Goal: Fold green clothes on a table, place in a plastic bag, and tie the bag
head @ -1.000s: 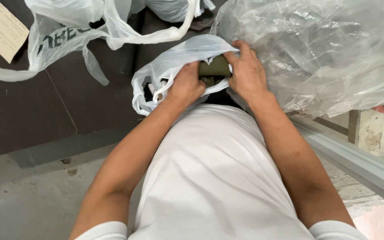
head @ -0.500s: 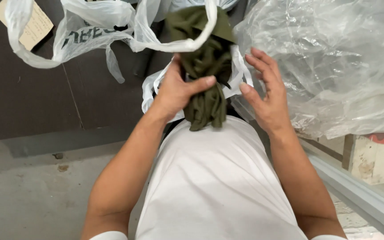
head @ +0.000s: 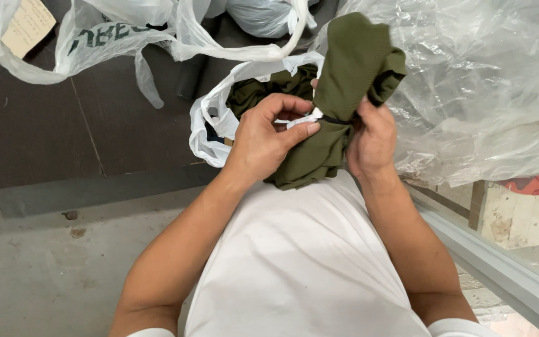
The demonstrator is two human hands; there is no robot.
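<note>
Olive cloth [head: 344,81] stands bunched upright before my chest, long axis running top to bottom, its upper end fanned toward the clear plastic sheet [head: 481,93]. My left hand [head: 269,140] and right hand [head: 372,140] both pinch its waist, at a small white tag. White bag [head: 219,118] gapes just behind, more cloth inside.

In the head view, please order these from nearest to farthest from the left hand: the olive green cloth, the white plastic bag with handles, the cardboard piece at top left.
1. Olive green cloth: gripped by the left hand.
2. White plastic bag: just behind the hand, holding more green cloth.
3. Cardboard piece: far off, top left corner.
</note>
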